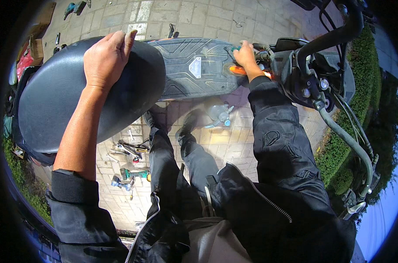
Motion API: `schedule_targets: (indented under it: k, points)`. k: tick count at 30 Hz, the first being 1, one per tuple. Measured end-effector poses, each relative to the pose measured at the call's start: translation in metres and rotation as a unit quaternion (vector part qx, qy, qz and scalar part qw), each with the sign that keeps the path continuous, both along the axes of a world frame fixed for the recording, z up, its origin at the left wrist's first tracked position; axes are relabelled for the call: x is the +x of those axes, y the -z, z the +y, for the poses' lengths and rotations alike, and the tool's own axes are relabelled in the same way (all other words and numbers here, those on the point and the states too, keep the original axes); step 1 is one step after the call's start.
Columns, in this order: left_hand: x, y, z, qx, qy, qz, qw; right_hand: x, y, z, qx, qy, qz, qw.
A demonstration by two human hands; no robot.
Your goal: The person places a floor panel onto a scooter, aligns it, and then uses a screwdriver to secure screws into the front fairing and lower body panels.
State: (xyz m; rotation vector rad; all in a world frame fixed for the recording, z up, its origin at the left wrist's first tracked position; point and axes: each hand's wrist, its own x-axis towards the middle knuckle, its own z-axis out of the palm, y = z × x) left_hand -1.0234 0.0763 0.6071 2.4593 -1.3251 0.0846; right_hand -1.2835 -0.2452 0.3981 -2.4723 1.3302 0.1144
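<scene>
A scooter stands across in front of me, with a black seat (54, 94) at left and a grey ribbed footboard (207, 72) in the middle. Over the seat's far edge, my left hand (107, 59) is closed; its curled fingers are turned away, so what they hold, if anything, is hidden. My right hand (246, 55) is at the footboard's right end, fingers closed around a small teal-green item (236, 48) whose kind I cannot make out. Beside that hand lies an orange part (238, 70), partly covered by my wrist.
Black handlebars (332, 39) with exposed cables rise at right. Near my feet stands a clear plastic bottle (218, 113) with a blue cap. Loose hand tools (131, 149) and a green power drill (134, 174) lie on the paving. Another drill (74, 8) lies far left; a hedge (361, 87) borders the right.
</scene>
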Motion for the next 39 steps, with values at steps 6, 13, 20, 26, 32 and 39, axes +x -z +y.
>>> schedule_targets:
  k: [6,13,20,26,32,39]
  points:
    - [0.0,0.0,0.001,-0.003,-0.004,0.001,1.0,0.006,-0.003,0.003,0.028,0.084,0.018,0.996]
    - [0.0,-0.001,0.004,0.008,-0.009,-0.004,1.0,0.01,-0.005,0.007,0.032,0.073,0.021,0.997]
    - [0.0,0.001,0.002,0.012,-0.009,-0.001,1.0,0.01,-0.006,0.005,0.041,0.092,0.034,0.994]
    - [0.001,0.002,0.002,0.011,-0.011,-0.004,1.0,0.009,-0.007,0.003,0.055,0.117,0.052,0.99]
    - [0.001,0.006,-0.001,0.001,0.0,-0.035,0.999,-0.007,-0.003,0.004,-0.002,-0.01,0.016,1.0]
    - [0.001,0.005,0.003,-0.006,-0.009,-0.022,1.0,0.003,-0.013,0.011,0.011,0.004,0.006,1.0]
